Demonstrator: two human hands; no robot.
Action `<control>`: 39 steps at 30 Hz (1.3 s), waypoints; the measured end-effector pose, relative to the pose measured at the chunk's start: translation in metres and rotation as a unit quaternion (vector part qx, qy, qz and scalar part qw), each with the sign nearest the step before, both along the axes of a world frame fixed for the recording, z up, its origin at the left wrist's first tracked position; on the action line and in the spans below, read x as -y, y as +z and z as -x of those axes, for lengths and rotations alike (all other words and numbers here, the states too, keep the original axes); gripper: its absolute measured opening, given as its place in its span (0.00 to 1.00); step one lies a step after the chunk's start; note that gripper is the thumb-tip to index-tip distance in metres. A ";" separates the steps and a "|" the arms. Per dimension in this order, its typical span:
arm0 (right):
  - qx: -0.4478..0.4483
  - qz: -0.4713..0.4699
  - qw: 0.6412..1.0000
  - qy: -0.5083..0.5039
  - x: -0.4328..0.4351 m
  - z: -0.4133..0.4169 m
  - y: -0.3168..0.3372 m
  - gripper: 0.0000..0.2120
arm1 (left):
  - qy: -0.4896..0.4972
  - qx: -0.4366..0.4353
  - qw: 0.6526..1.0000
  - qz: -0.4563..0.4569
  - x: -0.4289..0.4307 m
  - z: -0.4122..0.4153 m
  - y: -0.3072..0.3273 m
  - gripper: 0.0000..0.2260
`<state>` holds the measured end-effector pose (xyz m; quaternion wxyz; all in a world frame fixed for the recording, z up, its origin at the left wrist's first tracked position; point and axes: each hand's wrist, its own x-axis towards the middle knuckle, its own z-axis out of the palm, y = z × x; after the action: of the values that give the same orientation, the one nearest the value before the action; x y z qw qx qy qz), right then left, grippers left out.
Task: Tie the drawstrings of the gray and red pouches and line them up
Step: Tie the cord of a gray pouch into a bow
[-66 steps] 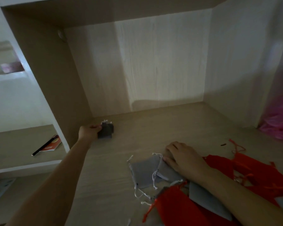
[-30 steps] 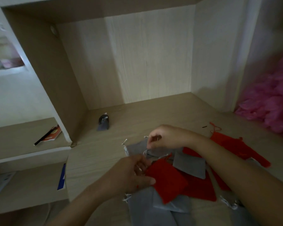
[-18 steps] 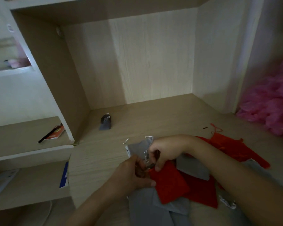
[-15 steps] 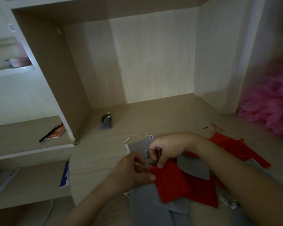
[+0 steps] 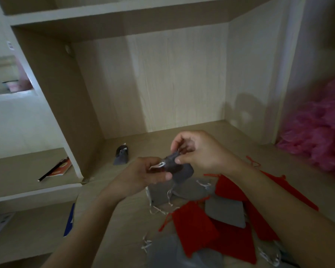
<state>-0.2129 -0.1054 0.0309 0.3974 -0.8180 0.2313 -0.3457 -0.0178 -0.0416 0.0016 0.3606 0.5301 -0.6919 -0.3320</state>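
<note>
From my screen I see both hands now lifted off the pile. The left hand now pinches the white drawstring. The right hand now grips the gathered mouth of a gray pouch, which is raised from the desk.

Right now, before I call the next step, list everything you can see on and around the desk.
held gray pouch: one, gray, lifted above the desk between both grips
standing gray pouch: one, dark gray, cinched, alone near the back left corner
loose gray pouches: at least four, gray, flat in the front pile
red pouches: several overlapping, red, same pile; exact count unclear
pink fluffy heap: one, pink, far right
booklet: one, red, left side shelf
desk: one, light wood, under everything
left grip: pinches the held pouch's white drawstring
right grip: pinches the held pouch's gathered neck
</note>
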 end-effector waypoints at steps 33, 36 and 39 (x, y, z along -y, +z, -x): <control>-0.013 0.081 0.979 -0.185 0.040 0.013 -0.025 0.05 | 0.171 -0.241 0.945 0.137 0.051 0.001 -0.015 0.06; -0.022 0.059 0.980 -0.190 0.037 0.014 -0.023 0.11 | 0.197 -0.151 0.956 0.155 0.054 -0.010 -0.019 0.07; -0.041 0.061 0.975 -0.210 0.036 0.016 -0.021 0.15 | 0.215 -0.086 0.960 0.160 0.057 -0.021 -0.024 0.07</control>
<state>-0.2285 -0.1411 0.0096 0.2557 -0.7872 0.3924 -0.4013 0.0031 -0.0987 -0.0227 0.5613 0.5712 -0.5723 -0.1762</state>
